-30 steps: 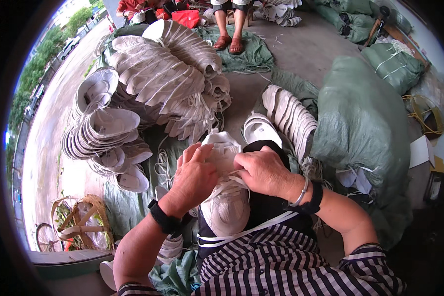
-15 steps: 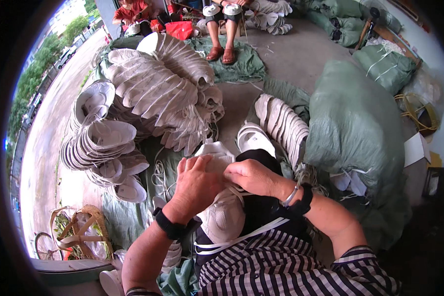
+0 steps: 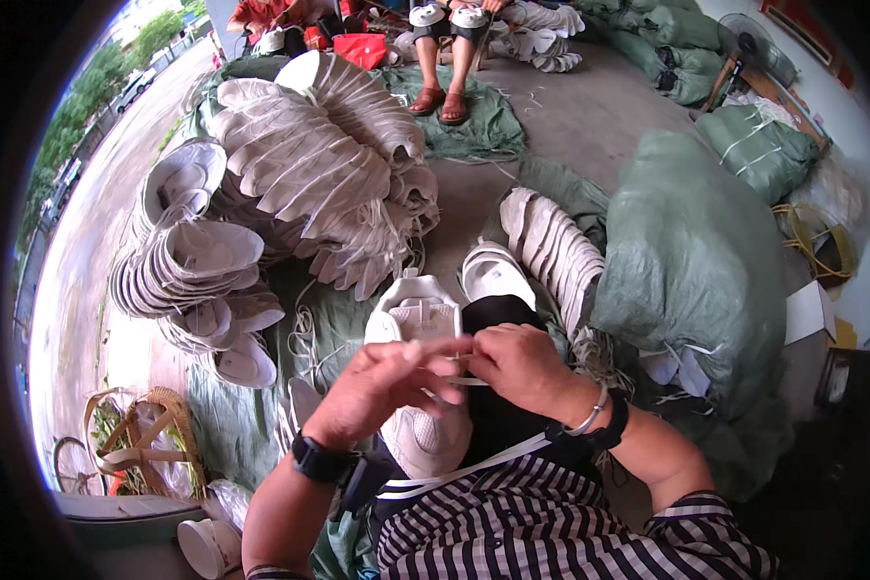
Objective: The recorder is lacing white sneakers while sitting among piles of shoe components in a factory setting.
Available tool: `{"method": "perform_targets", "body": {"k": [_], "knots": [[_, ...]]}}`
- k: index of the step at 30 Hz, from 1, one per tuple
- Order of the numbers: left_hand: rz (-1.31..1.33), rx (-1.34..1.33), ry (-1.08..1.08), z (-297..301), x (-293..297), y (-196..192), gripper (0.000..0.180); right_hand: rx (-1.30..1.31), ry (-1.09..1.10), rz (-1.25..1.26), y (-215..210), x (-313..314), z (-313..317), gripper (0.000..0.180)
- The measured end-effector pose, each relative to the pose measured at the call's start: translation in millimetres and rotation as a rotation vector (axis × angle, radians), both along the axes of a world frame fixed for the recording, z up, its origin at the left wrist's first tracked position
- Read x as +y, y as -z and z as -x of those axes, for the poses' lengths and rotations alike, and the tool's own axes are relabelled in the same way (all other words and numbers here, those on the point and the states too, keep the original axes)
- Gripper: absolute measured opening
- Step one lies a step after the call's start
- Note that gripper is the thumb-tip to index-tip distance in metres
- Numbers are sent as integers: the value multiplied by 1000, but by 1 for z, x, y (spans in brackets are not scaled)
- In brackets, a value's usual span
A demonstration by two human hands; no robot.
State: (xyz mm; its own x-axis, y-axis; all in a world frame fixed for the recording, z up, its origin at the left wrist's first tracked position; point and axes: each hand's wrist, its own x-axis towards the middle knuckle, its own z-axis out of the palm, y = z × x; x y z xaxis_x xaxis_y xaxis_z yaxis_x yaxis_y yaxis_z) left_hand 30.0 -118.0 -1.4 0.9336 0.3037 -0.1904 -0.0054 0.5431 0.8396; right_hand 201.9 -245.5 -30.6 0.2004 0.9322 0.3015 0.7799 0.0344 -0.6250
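A white shoe upper [image 3: 423, 440] lies across my lap, toe toward me, its tongue and heel opening [image 3: 416, 314] pointing away. Over its middle is my left hand [image 3: 382, 385], fingers stretched and apart, partly smeared by motion. My right hand [image 3: 524, 362] is closed in a pinch at the upper's right edge, fingertips meeting those of the left. A short piece of white shoelace [image 3: 469, 381] shows beneath the right fingers; the pinch itself is partly hidden. More white laces [image 3: 493, 462] lie across my lap over a striped shirt.
Large stacks of white shoe uppers [image 3: 300, 164] stand ahead and left, with another row [image 3: 551, 246] beyond my right hand. A bulky green sack [image 3: 691, 251] stands at the right. A woven basket [image 3: 150, 440] sits left. Two people sit at the back, near a red bag [image 3: 360, 50].
My left hand has lifted off the tongue and come back toward me, fingers spreading, uncovering the heel opening. My right hand has shifted slightly right and nearer.
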Motion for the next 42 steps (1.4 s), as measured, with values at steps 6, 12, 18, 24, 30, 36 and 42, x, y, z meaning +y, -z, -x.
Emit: {"method": "perform_targets", "body": {"k": [6, 12, 18, 24, 30, 36, 42], "knots": [[-31, -82, -356, 27, 67, 39, 34, 1384, 22, 76, 6, -29, -49, 31], [-139, 49, -1185, 202, 206, 95, 35, 2224, 451, -686, 75, -170, -237, 19], [-465, 307, -971, 135, 106, 63, 30, 1774, 796, -711, 29, -161, -196, 15], [-1730, 268, -252, 24, 0, 10, 29, 1270, 261, -167, 25, -77, -135, 22], [-1430, 180, -510, 18, 4, 39, 36, 475, -104, -19, 1, -9, -5, 15], [-1088, 395, -667, 37, -12, 71, 18, 18, -145, 5, 8, -1, 13, 13], [-999, 433, -618, 46, -7, 69, 9, -155, -127, -12, 9, 0, 11, 12]]}}
